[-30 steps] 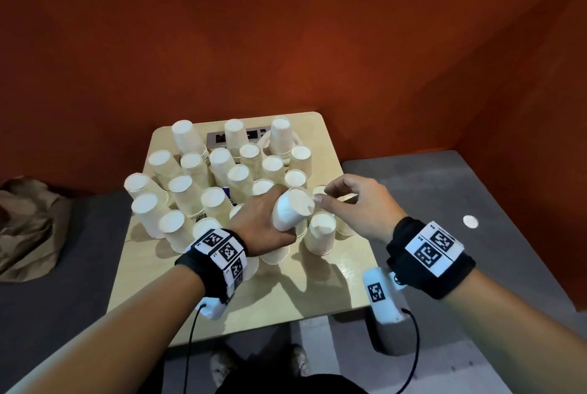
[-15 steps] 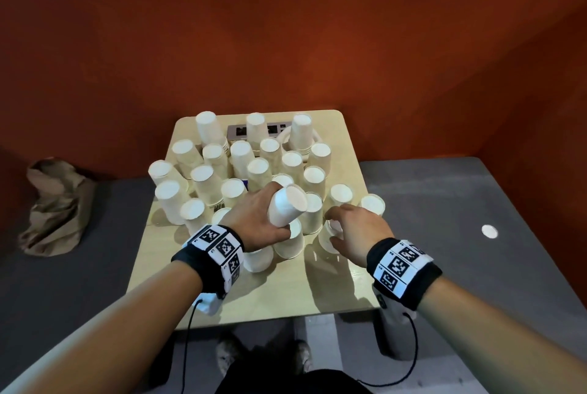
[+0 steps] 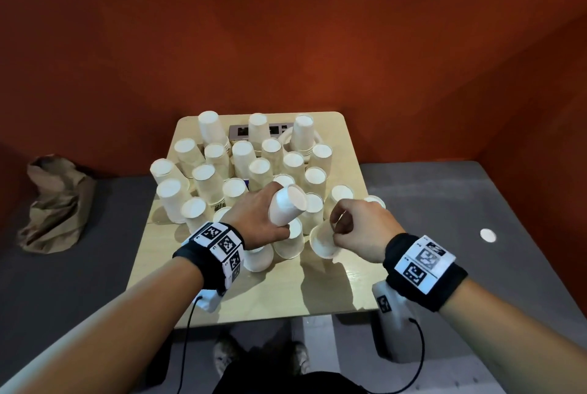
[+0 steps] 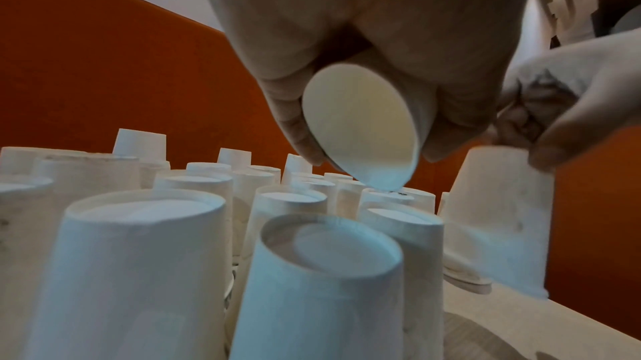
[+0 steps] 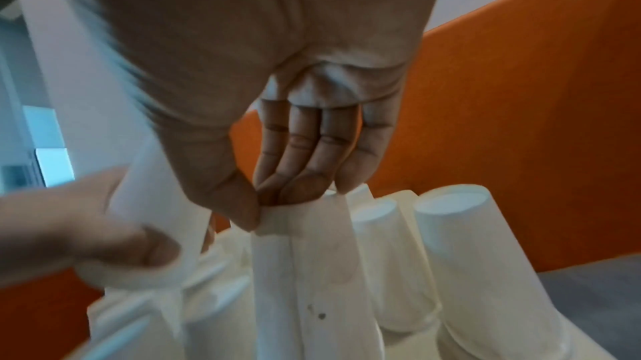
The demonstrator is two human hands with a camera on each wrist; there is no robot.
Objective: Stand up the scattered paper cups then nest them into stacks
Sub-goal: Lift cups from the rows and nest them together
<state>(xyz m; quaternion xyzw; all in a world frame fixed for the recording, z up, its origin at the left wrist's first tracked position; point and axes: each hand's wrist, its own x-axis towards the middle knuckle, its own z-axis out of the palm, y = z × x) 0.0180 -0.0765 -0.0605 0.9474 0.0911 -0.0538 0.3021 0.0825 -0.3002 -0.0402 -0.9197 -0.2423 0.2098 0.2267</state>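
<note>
Many white paper cups (image 3: 241,155) stand upside down on the small wooden table (image 3: 317,298). My left hand (image 3: 263,219) grips a tilted cup (image 3: 287,208), held above the others with its base up and to the right; the left wrist view shows that base (image 4: 360,124) between my fingers. My right hand (image 3: 355,225) pinches the base of another cup (image 3: 324,238), tilted with its mouth toward me at the table's near right. In the right wrist view thumb and fingers (image 5: 305,163) close on this cup's bottom rim (image 5: 312,256).
A grey power strip (image 3: 244,131) lies at the table's far edge behind the cups. An orange partition (image 3: 286,44) walls the back and right. A crumpled brown paper bag (image 3: 54,203) sits on the grey surface at the left. A white disc (image 3: 488,235) lies at the right.
My right hand has come down and toward me, taken a cup by its base and tipped it. The left hand keeps hold of its tilted cup.
</note>
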